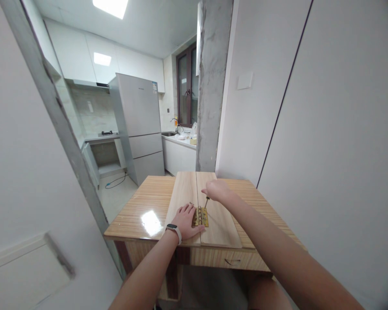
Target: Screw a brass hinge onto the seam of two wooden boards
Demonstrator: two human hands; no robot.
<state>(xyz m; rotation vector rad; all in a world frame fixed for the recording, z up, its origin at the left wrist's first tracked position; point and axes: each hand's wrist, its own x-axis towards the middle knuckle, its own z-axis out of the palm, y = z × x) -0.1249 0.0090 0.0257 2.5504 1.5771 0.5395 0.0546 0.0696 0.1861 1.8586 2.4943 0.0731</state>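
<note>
Two pale wooden boards lie side by side on the table, the left board [184,189] and the right board [221,224], with a narrow seam between them. A brass hinge [204,217] lies across that seam. My left hand [186,220], with a banded watch at its wrist, rests on the left board with fingers spread, partly covering the hinge's left leaf. My right hand [217,190] is closed around a screwdriver [207,202], its handle mostly hidden. The shaft points down at the upper part of the hinge's right leaf. A small dark item [191,203] lies above my left fingers.
The wood-grain table [142,198] has a drawer with a handle [232,261] at its front. A white wall [336,129] stands close on the right. Beyond the table are a grey fridge [142,112], a sink counter [181,150] and a cable [116,183] on the floor.
</note>
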